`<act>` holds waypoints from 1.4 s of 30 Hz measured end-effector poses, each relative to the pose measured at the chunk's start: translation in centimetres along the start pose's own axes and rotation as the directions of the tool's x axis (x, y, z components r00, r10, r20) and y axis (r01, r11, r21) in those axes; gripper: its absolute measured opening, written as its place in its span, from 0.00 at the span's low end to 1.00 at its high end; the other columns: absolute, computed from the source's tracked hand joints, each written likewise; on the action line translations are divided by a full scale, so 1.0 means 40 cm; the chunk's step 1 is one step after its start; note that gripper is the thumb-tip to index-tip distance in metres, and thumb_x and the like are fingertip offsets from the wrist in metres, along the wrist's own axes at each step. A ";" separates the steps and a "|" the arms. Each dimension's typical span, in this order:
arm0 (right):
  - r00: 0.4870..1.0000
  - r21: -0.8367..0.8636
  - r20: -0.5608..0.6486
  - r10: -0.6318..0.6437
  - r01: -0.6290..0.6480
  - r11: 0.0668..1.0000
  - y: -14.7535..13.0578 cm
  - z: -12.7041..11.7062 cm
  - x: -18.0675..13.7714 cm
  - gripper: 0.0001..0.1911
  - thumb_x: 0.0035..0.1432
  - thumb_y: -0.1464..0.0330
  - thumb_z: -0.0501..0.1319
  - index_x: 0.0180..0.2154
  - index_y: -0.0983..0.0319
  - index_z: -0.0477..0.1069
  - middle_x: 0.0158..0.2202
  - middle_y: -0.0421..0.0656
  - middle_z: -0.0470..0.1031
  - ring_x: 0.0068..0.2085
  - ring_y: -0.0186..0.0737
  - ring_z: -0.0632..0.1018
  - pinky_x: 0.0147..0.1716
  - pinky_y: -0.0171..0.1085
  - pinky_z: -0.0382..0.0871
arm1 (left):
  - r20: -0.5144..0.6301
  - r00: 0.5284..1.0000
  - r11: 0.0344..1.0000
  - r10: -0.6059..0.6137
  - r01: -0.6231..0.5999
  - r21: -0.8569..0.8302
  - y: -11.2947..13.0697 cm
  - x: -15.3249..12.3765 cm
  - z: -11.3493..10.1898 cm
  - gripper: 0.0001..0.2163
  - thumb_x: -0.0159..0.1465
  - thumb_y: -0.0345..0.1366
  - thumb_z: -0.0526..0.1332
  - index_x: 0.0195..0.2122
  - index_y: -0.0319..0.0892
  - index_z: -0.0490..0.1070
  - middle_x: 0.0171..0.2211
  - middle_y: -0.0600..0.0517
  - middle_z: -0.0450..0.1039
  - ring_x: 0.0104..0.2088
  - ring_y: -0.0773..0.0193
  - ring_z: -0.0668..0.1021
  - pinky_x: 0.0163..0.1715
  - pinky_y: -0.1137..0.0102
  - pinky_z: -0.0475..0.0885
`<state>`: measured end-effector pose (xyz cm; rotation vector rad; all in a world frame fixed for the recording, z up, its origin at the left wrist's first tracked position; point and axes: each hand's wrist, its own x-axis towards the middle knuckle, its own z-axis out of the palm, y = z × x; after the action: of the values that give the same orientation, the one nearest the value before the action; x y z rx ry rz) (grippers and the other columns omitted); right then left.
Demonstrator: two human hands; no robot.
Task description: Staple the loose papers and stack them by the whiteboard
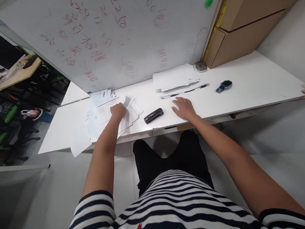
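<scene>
The left hand (118,111), fingers curled, gripped a sheet (127,102) over loose papers (105,113) on the left of the table (260,82). The right hand (184,109) rested spread on the table, between stapler (153,116) and watch (224,86).

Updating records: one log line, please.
left hand: closed on white paper sheets; right hand: open over white tabletop; black elongated stapler: between hands
</scene>
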<state>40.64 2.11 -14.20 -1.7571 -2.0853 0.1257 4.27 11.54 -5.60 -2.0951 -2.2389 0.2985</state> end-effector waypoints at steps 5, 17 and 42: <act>1.000 0.008 -0.006 0.005 -0.005 1.000 -0.001 -0.004 -0.001 0.25 0.64 0.58 0.47 0.57 0.61 0.64 0.62 0.50 0.60 0.63 0.51 0.60 0.60 0.53 0.50 | -0.222 0.962 0.973 -0.157 0.113 -0.199 0.013 -0.074 -0.054 0.12 0.62 0.34 0.49 0.41 0.38 0.68 0.36 0.39 0.73 0.37 0.50 0.76 0.34 0.62 0.63; 0.903 0.947 0.267 0.337 -0.311 0.081 -0.102 -0.139 -0.207 0.33 0.61 0.44 0.40 0.59 0.53 0.59 0.55 0.48 0.70 0.51 0.47 0.75 0.47 0.52 0.71 | -0.604 0.668 0.742 0.434 -0.645 -0.181 0.306 -0.566 -0.040 0.12 0.60 0.33 0.55 0.44 0.42 0.69 0.45 0.46 0.74 0.52 0.55 0.71 0.56 0.58 0.59; 0.806 0.779 0.541 0.240 -0.372 -0.506 -0.164 -0.122 -0.459 0.29 0.58 0.48 0.52 0.56 0.55 0.65 0.56 0.44 0.71 0.54 0.51 0.73 0.47 0.52 0.71 | -0.518 0.515 0.527 0.683 -0.838 -0.140 0.386 -0.653 0.122 0.15 0.65 0.37 0.55 0.53 0.46 0.68 0.54 0.48 0.71 0.53 0.57 0.72 0.59 0.53 0.58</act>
<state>38.61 -17.80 -12.19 -0.8818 -0.3475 1.6855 20.53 -14.01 -10.91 -2.9121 -1.0195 -0.5693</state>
